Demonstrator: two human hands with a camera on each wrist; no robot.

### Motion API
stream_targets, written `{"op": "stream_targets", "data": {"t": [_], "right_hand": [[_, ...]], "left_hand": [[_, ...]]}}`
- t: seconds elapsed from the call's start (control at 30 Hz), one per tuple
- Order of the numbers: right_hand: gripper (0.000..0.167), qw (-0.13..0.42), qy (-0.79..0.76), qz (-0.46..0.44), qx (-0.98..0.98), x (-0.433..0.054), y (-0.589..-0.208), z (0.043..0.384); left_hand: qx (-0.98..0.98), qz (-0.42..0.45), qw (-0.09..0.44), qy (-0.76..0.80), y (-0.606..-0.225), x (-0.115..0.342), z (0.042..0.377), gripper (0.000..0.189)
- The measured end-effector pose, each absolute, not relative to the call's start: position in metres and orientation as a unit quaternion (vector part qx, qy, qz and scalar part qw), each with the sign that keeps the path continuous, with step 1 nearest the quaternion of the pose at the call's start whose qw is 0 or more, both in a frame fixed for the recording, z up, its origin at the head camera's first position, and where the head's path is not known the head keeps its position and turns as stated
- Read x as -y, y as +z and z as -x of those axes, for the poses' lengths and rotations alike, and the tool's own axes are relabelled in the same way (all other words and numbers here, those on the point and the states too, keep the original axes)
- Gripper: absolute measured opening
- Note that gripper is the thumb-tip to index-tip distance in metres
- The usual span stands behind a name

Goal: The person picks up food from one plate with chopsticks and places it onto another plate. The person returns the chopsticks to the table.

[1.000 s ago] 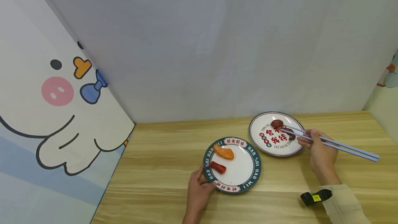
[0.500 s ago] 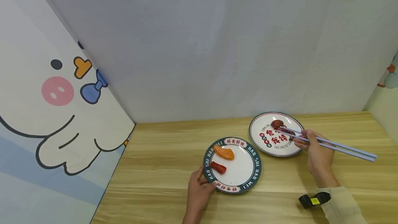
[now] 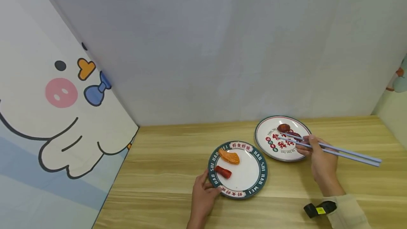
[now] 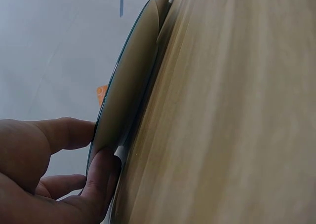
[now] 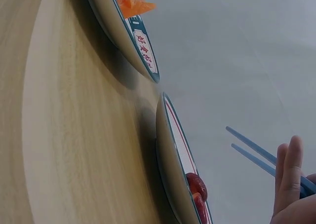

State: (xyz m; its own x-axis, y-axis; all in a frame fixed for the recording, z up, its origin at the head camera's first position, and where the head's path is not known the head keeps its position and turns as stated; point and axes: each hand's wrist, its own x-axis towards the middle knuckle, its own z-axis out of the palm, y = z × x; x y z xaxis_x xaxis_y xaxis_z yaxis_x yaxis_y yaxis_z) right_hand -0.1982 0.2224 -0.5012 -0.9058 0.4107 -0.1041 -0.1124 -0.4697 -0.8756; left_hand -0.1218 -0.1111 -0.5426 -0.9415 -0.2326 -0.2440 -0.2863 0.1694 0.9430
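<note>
My left hand (image 3: 203, 195) grips the near-left rim of a green-rimmed white plate (image 3: 248, 172), with thumb and fingers at its edge. On that plate lie an orange food slice (image 3: 229, 156) and a short red food roll (image 3: 223, 171). My right hand (image 3: 322, 158) holds a pair of pale blue chopsticks (image 3: 353, 154). Their tips are slightly spread over a second plate (image 3: 265, 126) with red lettering, and nothing is between them. In the right wrist view the tips stand above the dark red round food piece (image 5: 196, 185). Chopsticks partly cover another dark red food piece (image 3: 295, 136).
The two plates stand close together on a wooden table (image 3: 159, 172). A pale grey cloth wall (image 3: 203, 52) rises behind the table, and a cartoon-printed panel (image 3: 95, 123) stands at the left. A black strap (image 3: 319, 209) is on the right wrist.
My right hand has shifted left and slightly nearer, and the chopstick tips have moved off the round dark red piece toward the plate's lettering. The left hand stays on its plate.
</note>
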Motion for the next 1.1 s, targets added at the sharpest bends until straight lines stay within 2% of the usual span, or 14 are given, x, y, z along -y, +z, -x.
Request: {"op": "stream_targets", "data": {"t": [1.1], "right_hand": [[0.031, 0.103, 0.828, 0.093, 0.544, -0.196, -0.514, 0.184]], "left_hand": [[-0.767, 0.173, 0.018, 0.617, -0.548, 0.110, 0.125, 0.080]]}}
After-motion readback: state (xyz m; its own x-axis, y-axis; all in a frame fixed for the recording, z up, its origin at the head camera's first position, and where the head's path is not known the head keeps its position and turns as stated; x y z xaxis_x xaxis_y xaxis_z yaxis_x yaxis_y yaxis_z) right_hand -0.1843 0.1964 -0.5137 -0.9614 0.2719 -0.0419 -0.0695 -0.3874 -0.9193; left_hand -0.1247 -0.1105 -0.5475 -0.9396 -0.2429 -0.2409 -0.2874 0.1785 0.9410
